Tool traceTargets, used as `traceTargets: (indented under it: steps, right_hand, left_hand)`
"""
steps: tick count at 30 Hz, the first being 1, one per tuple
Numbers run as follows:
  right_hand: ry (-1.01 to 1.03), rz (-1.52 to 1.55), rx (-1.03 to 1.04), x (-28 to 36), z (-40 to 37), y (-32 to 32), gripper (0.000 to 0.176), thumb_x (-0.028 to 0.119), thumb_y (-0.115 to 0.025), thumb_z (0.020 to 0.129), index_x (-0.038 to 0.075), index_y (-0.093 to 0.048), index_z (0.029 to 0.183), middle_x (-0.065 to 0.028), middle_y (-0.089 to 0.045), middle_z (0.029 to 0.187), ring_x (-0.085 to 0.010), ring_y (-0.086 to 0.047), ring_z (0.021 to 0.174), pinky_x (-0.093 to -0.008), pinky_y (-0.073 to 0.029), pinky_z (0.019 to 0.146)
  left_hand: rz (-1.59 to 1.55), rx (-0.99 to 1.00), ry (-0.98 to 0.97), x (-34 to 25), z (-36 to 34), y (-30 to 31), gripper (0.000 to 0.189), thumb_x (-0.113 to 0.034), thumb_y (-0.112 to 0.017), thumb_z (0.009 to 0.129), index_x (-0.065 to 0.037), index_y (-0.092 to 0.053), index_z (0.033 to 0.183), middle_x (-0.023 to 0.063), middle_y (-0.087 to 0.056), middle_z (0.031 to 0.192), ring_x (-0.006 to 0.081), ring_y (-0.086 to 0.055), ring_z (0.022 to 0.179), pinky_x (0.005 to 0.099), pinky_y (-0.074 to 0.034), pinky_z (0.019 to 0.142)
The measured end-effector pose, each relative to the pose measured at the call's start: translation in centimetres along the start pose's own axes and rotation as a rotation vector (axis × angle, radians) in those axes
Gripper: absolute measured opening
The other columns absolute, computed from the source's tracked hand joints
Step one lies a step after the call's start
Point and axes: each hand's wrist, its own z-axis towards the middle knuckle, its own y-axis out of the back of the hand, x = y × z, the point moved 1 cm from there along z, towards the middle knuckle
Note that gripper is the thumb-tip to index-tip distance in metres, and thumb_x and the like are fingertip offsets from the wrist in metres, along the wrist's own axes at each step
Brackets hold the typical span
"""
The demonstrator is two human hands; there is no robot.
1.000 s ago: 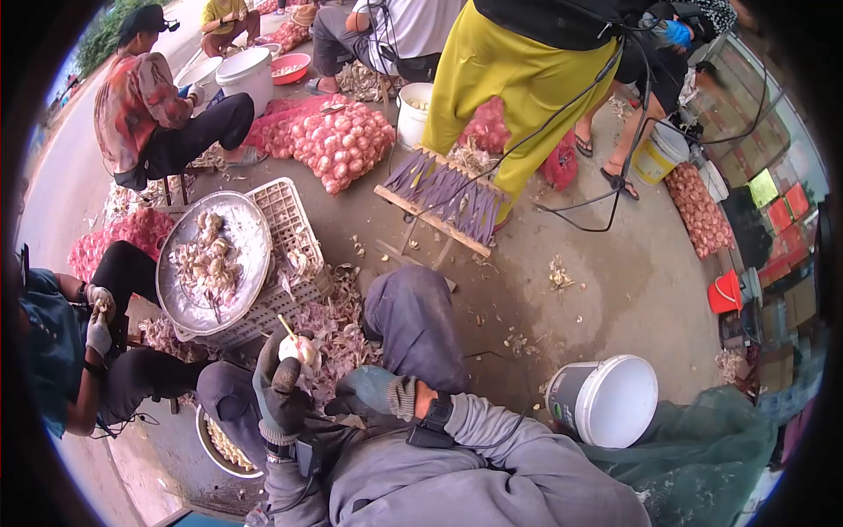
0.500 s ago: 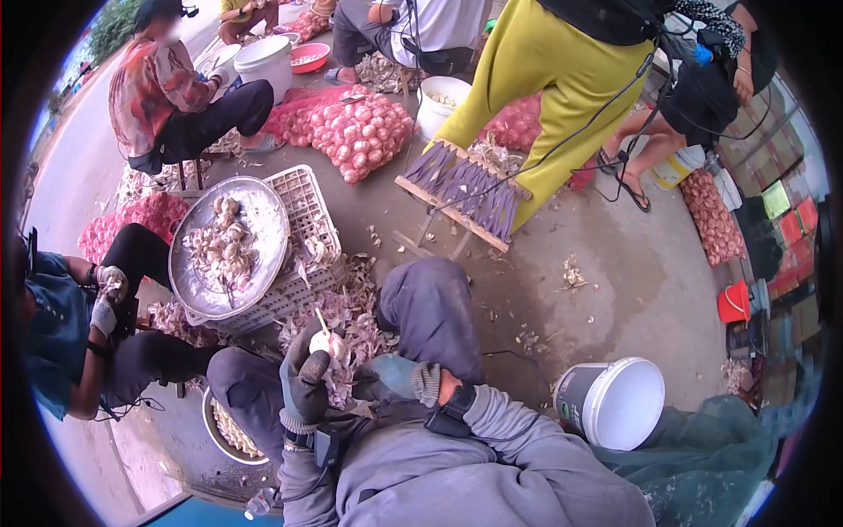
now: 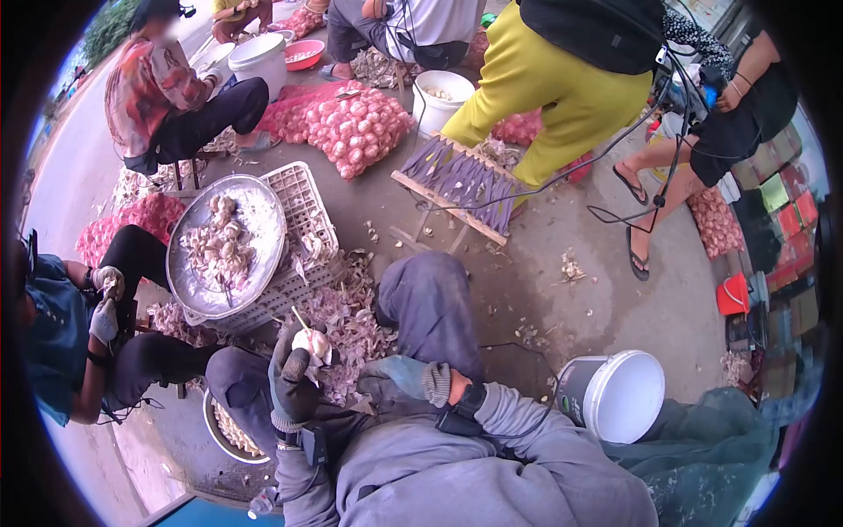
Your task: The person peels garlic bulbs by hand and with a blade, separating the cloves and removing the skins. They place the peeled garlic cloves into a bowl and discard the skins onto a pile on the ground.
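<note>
My left hand (image 3: 291, 382), in a dark grey work glove, is closed around a garlic bulb (image 3: 314, 345) whose pale stem sticks up to the left. Part of the bulb's skin is purplish. Close by on the right is my right hand (image 3: 395, 379), also gloved, with fingers curled in; what they hold, if anything, is hidden. It is apart from the bulb. Loose garlic skins (image 3: 351, 321) lie heaped on the ground beyond both hands. Past them a round metal pan (image 3: 263, 206) with garlic bulbs and peelings rests on an upturned plastic crate (image 3: 307, 211).
A bowl of peeled cloves (image 3: 230, 430) sits beside my left knee. To my right lies a white bucket (image 3: 625, 400), near green netting (image 3: 702, 457). Ahead are a low strap stool (image 3: 461, 189), a net sack of garlic (image 3: 351, 132), and several people, one standing.
My left hand has shifted slightly left and down with the garlic bulb. The person at the far right has stepped nearer, and the standing person in yellow trousers has moved slightly.
</note>
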Motion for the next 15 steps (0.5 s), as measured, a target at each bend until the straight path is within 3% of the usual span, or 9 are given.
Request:
traceTargets:
  steps: [2,6,10,12,13,14,15]
  right_hand:
    - [-0.083,0.049,0.044,0.1,0.2,0.1,0.029,0.021,-0.067,0.096,-0.002,-0.064,0.112,-0.0221,-0.070,0.101,-0.0359,-0.070,0.092,-0.0412,-0.052,0.077]
    - [-0.006,0.073,-0.039,-1.1,0.1,-0.2,0.032,0.027,-0.067,0.097,-0.001,-0.068,0.111,-0.0244,-0.071,0.097,-0.0325,-0.070,0.085,-0.0407,-0.054,0.077]
    - [0.000,0.021,-0.009,0.2,0.4,0.6,0.030,0.025,-0.066,0.097,-0.002,-0.068,0.110,-0.0242,-0.071,0.097,-0.0350,-0.070,0.087,-0.0412,-0.053,0.078]
    - [-0.086,0.071,0.073,1.0,0.3,1.0,0.032,0.026,-0.065,0.097,-0.003,-0.061,0.111,-0.0193,-0.068,0.094,-0.0252,-0.063,0.079,-0.0393,-0.051,0.073]
    - [-0.083,0.073,0.082,0.6,0.4,0.9,0.033,0.027,-0.065,0.098,-0.003,-0.061,0.112,-0.0185,-0.068,0.093,-0.0218,-0.063,0.078,-0.0388,-0.052,0.072]
    - [-0.081,0.079,0.088,0.2,0.4,0.8,0.033,0.027,-0.065,0.098,-0.003,-0.061,0.112,-0.0185,-0.068,0.093,-0.0218,-0.063,0.078,-0.0388,-0.052,0.072]
    - [-0.041,0.047,0.057,0.0,0.4,0.9,0.031,0.026,-0.065,0.097,-0.002,-0.064,0.112,-0.0221,-0.069,0.096,-0.0314,-0.066,0.086,-0.0412,-0.052,0.075]
  left_hand:
    - [-0.036,0.001,0.007,0.9,0.1,0.2,0.059,-0.032,-0.065,0.092,0.006,-0.052,0.136,0.0146,-0.065,0.115,0.0227,-0.064,0.096,0.0367,-0.054,0.082]
    - [-0.014,0.031,0.019,1.1,0.1,0.0,0.054,-0.027,-0.060,0.095,0.007,-0.053,0.135,0.0133,-0.065,0.112,0.0215,-0.063,0.092,0.0368,-0.054,0.083]
    - [-0.026,0.068,0.042,1.6,0.0,0.9,0.053,-0.026,-0.059,0.096,0.006,-0.053,0.137,0.0112,-0.065,0.109,0.0207,-0.063,0.095,0.0347,-0.053,0.085]
    - [-0.015,0.076,0.038,1.6,0.2,0.9,0.056,-0.029,-0.061,0.095,0.006,-0.052,0.138,0.0114,-0.066,0.113,0.0204,-0.063,0.098,0.0341,-0.052,0.086]
    - [-0.010,0.062,0.064,1.6,0.1,0.9,0.062,-0.028,-0.062,0.095,0.004,-0.046,0.145,0.0134,-0.065,0.117,0.0189,-0.062,0.095,0.0284,-0.052,0.076]
    - [-0.025,0.078,0.082,1.7,0.1,1.1,0.062,-0.027,-0.063,0.095,0.003,-0.045,0.146,0.0134,-0.065,0.118,0.0185,-0.062,0.095,0.0265,-0.052,0.074]
    - [-0.041,0.096,0.100,1.7,0.1,1.2,0.062,-0.026,-0.063,0.095,0.002,-0.044,0.147,0.0133,-0.064,0.119,0.0181,-0.062,0.095,0.0246,-0.052,0.072]
